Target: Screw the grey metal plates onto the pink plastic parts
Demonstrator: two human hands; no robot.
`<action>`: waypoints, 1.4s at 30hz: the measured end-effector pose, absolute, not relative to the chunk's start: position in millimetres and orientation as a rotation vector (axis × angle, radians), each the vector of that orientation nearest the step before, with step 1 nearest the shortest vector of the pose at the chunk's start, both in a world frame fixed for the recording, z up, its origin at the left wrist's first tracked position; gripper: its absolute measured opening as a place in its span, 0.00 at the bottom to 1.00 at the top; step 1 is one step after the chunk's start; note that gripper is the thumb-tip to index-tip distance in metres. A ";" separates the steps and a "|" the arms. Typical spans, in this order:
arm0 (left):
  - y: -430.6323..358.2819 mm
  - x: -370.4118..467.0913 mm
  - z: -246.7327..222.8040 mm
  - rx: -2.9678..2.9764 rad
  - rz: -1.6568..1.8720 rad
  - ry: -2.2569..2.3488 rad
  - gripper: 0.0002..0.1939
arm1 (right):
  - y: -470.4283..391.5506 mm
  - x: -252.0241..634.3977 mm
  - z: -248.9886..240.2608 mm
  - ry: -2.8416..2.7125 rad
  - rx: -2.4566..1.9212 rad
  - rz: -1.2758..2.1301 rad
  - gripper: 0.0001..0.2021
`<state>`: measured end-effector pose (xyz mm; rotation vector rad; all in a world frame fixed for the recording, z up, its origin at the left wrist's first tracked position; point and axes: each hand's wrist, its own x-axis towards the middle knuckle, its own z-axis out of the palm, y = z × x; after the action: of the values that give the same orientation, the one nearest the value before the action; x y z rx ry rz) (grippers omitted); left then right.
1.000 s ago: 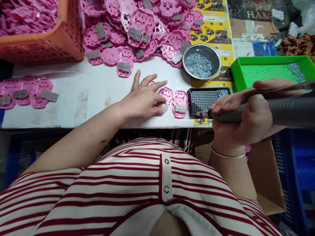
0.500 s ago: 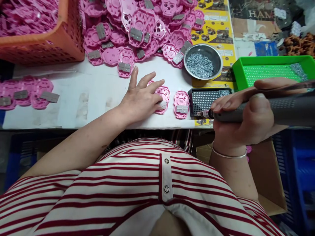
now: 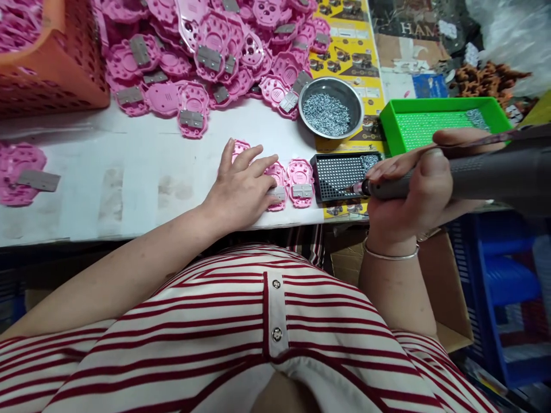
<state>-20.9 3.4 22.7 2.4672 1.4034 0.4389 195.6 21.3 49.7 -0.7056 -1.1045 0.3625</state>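
Observation:
My left hand [image 3: 241, 192] lies with spread fingers over pink plastic casings. Its fingertips touch one casing [image 3: 278, 172] that has a grey metal plate. Right beside that stands a second pink casing [image 3: 301, 175] with a similar plate. Another pink casing [image 3: 240, 148] shows partly behind the fingers. Wrapped around a dark grey electric screwdriver [image 3: 473, 175] is my right hand [image 3: 417, 189]. The screwdriver's tip points left, over the black perforated tray [image 3: 336, 172], where small screws [image 3: 369, 162] are heaped at the far right corner. Whether a screw sits on the tip is too small to tell.
A metal bowl of screws [image 3: 330, 109] stands behind the black tray, and a green perforated tray [image 3: 430, 106] to its right. Pink casings [image 3: 215, 46] are piled at the back. An orange basket [image 3: 77, 63] stands far left, near another casing [image 3: 21, 172].
The view has swung right. My left hand has slid its casing rightward, up against the second one. The screwdriver tip has moved slightly further into the black tray.

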 end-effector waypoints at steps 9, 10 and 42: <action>1.3 -20.0 23.6 2.570 0.328 1.489 0.14 | 27.0 194.5 40.9 -1.110 -0.701 0.331 0.10; 1.3 -20.0 23.7 2.564 0.311 1.487 0.14 | 28.1 195.0 38.7 -1.113 -0.719 0.320 0.10; 0.9 -22.9 33.0 2.435 0.327 1.518 0.16 | 12.3 160.4 64.6 -1.148 -0.614 0.559 0.07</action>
<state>-22.9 0.9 33.0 2.4345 1.5184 0.3270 160.4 12.3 64.6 -0.6136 -1.1476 0.5587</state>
